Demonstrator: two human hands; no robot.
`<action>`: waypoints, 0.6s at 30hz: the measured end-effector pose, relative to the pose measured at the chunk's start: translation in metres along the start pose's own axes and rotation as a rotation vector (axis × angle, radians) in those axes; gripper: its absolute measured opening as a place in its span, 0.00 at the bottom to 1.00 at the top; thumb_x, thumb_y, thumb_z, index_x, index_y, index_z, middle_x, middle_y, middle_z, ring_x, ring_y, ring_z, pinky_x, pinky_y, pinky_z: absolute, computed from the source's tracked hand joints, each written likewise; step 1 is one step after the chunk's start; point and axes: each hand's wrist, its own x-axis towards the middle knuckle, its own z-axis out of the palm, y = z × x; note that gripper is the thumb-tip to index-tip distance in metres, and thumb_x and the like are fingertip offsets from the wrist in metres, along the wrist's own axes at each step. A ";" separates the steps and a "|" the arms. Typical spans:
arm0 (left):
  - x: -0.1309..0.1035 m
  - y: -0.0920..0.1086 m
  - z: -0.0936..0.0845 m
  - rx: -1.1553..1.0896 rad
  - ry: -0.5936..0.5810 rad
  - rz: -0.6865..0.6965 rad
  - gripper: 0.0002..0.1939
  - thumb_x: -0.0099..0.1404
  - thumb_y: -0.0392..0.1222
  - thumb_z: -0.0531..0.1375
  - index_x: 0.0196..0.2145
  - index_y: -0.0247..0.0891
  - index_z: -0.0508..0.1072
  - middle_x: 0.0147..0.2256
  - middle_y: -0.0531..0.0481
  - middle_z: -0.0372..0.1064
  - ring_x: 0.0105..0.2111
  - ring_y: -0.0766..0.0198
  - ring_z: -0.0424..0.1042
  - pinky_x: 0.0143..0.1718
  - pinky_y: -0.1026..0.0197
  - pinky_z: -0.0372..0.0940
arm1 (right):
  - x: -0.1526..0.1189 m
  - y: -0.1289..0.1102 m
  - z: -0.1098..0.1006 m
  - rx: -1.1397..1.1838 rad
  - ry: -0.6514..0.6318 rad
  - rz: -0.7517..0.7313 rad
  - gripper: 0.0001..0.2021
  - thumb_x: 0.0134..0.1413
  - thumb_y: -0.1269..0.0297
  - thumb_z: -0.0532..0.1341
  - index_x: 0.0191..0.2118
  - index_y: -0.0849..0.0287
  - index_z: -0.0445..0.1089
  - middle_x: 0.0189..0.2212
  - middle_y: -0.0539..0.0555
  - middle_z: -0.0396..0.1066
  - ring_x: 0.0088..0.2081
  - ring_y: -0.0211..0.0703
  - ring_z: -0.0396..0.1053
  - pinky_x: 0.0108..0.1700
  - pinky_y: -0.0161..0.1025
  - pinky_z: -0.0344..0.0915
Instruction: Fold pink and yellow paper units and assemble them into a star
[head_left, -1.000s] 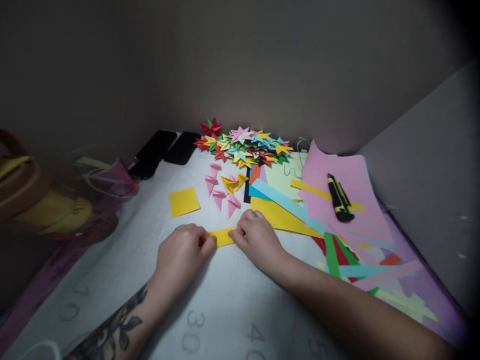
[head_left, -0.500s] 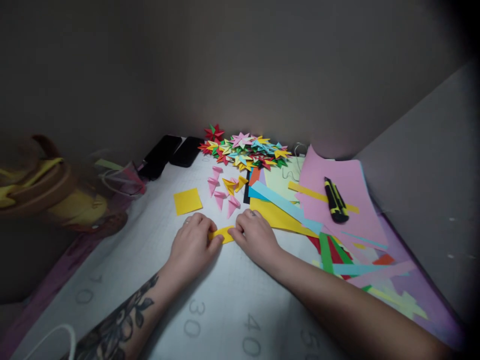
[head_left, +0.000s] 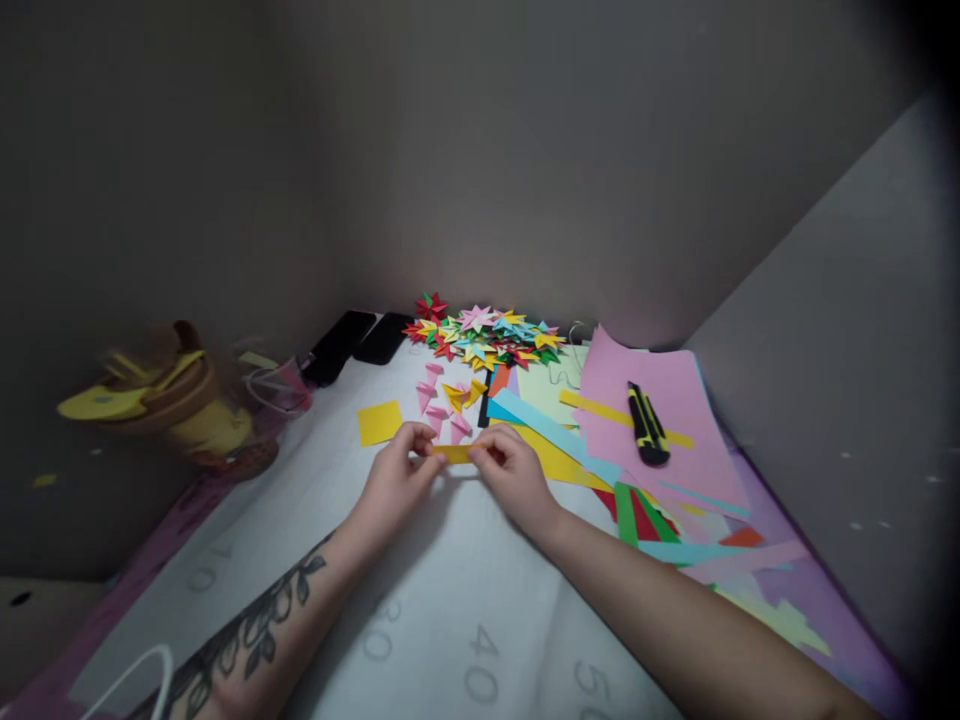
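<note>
A small yellow strip of folded paper point(head_left: 456, 454) is stretched between my two hands, a little above the white sheet. My left hand point(head_left: 401, 468) pinches its left end and my right hand point(head_left: 516, 474) pinches the right end, thumbs toward me. Just beyond them lie several folded pink paper pieces point(head_left: 435, 418) and a few folded yellow pieces point(head_left: 454, 397). To the left of these rests a flat yellow paper square point(head_left: 380, 423).
Folded paper stars point(head_left: 480, 335) are heaped by the wall. On the right, a black-and-yellow box cutter point(head_left: 647, 425) lies on pink paper point(head_left: 675, 385), near coloured scraps point(head_left: 652, 520). Two black phones point(head_left: 343, 345) and a terracotta pot point(head_left: 206, 400) stand at the left.
Both hands have lifted the yellow paper off the sheet and now hold it by its ends. The camera view has tilted up and shifted slightly.
</note>
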 end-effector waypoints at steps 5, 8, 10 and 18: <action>0.011 0.015 0.020 -0.335 -0.153 -0.241 0.11 0.53 0.45 0.60 0.29 0.33 0.69 0.24 0.52 0.68 0.23 0.66 0.66 0.25 0.65 0.60 | 0.000 0.004 -0.007 0.118 0.084 0.116 0.07 0.54 0.63 0.59 0.27 0.58 0.67 0.26 0.49 0.65 0.31 0.40 0.63 0.34 0.36 0.59; 0.008 0.014 0.026 -0.347 -0.115 -0.256 0.10 0.53 0.45 0.61 0.26 0.33 0.70 0.21 0.53 0.68 0.21 0.67 0.65 0.24 0.66 0.58 | 0.000 0.006 -0.008 0.163 0.052 0.192 0.08 0.53 0.61 0.59 0.28 0.59 0.68 0.26 0.49 0.66 0.29 0.39 0.63 0.32 0.36 0.60; 0.004 0.013 0.025 -0.309 -0.096 -0.255 0.10 0.53 0.44 0.61 0.24 0.33 0.71 0.20 0.54 0.67 0.21 0.68 0.64 0.23 0.67 0.57 | -0.001 0.006 -0.008 0.164 0.050 0.197 0.09 0.53 0.60 0.60 0.27 0.59 0.68 0.26 0.50 0.66 0.30 0.40 0.64 0.33 0.36 0.60; 0.003 0.009 0.016 -0.180 -0.150 -0.261 0.13 0.55 0.46 0.59 0.20 0.35 0.69 0.17 0.56 0.63 0.19 0.70 0.58 0.21 0.67 0.51 | -0.001 0.003 -0.009 0.122 0.030 0.180 0.08 0.53 0.62 0.60 0.27 0.58 0.69 0.27 0.51 0.69 0.32 0.41 0.66 0.35 0.36 0.61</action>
